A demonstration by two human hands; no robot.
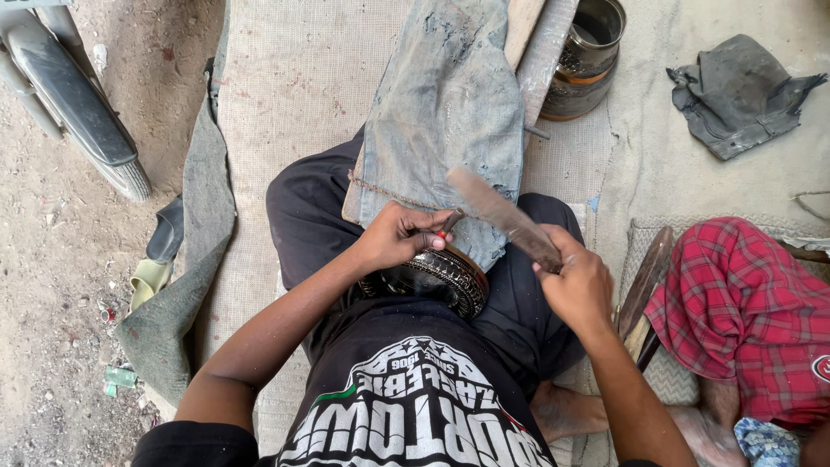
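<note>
- Left hand [399, 233]: closed around a small red-tipped tool [449, 224], set against the round metal part [437, 277] in the lap.
- Right hand [577, 281]: gripping the hammer [501, 216] by its handle.
- Metal part: likely rigid and heavy; best held by its rim.

A scooter wheel [65, 104] is sitting off left on the dirt, a metal tin [586, 54] is standing up top, and a crumpled grey rag [739, 93] is lying nearby.

Small green packet, perhaps wrapper [119, 377], on dirt, far left.
</note>
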